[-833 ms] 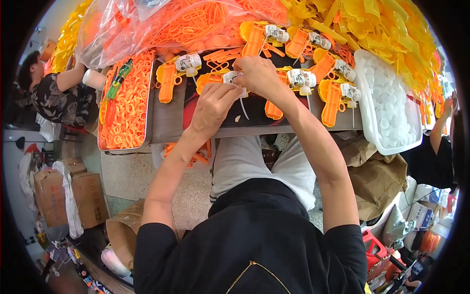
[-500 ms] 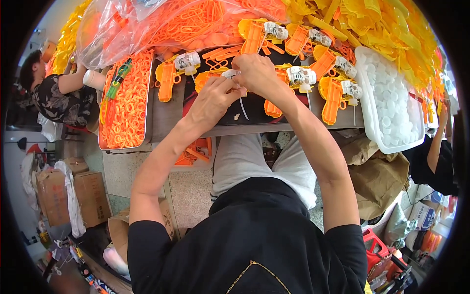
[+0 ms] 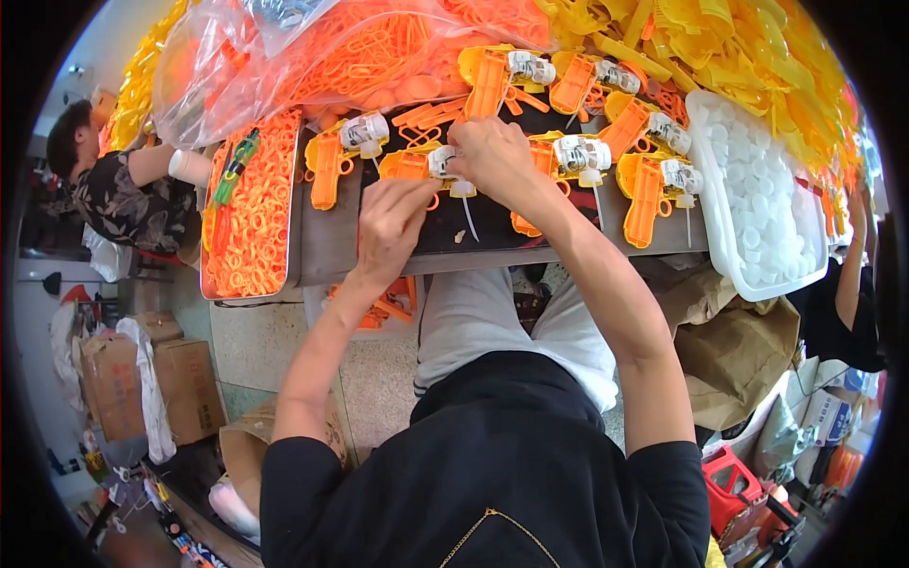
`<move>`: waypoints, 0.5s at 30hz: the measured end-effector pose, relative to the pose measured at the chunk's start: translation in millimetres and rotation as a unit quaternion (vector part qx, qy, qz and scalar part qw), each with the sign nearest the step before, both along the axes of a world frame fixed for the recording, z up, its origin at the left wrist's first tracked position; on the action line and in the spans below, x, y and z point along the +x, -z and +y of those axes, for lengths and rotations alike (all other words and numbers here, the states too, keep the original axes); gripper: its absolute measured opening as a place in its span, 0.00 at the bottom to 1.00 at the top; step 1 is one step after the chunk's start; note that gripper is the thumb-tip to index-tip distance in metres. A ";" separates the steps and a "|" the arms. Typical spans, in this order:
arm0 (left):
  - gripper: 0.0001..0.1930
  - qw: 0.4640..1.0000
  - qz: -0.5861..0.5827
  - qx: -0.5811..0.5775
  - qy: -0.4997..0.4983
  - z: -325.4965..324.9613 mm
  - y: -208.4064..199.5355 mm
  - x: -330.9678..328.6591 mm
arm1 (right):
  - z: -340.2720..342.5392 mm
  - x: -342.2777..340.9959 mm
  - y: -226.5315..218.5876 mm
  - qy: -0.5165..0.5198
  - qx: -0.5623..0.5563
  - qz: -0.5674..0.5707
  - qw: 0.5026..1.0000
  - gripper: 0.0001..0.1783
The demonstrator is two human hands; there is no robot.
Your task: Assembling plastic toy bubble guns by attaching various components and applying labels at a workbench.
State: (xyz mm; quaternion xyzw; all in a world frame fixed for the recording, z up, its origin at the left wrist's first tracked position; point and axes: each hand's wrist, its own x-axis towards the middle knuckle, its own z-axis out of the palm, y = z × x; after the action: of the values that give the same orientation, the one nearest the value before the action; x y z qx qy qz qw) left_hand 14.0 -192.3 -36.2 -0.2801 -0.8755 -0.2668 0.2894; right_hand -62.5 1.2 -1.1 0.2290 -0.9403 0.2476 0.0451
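Observation:
On the table before me lies a yellow and orange toy water gun point(image 3: 405, 165), an open half shell with a white mechanism point(image 3: 438, 163) at its right end. My left hand point(image 3: 391, 227) is closed at its lower left part, the fingers bent together. My right hand point(image 3: 496, 159) reaches over from the right, its fingers closed at the white mechanism; the fingertips are partly hidden. A thin whitish tube point(image 3: 471, 220) hangs below. Similar toy guns lie around: one at the left point(image 3: 328, 170), one behind my right hand point(image 3: 487, 83) and several to the right.
At the left stands a tray point(image 3: 292, 204) of orange rings, at the right a white tub point(image 3: 712, 210) of translucent caps. Clear bags point(image 3: 204, 80) of orange parts and a heap of yellow shells point(image 3: 720, 47) fill the back. People sit at both sides.
My left hand has moved down and left, away from the right hand, uncovering more of the toy gun. My right hand stays at the white mechanism, slightly lower in view.

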 end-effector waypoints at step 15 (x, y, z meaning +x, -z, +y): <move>0.25 0.991 -0.052 -0.125 -0.027 12.3 -8.6 0.7 | 8.2 1.5 1.1 -0.012 -0.018 0.007 1.000 0.17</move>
State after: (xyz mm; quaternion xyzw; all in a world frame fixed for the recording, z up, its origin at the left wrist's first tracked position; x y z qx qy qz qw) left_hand 14.7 -180.0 -27.6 -0.2764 -0.9228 -0.1620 0.2138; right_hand -61.1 9.4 -2.2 0.2409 -0.9327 0.2633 0.0528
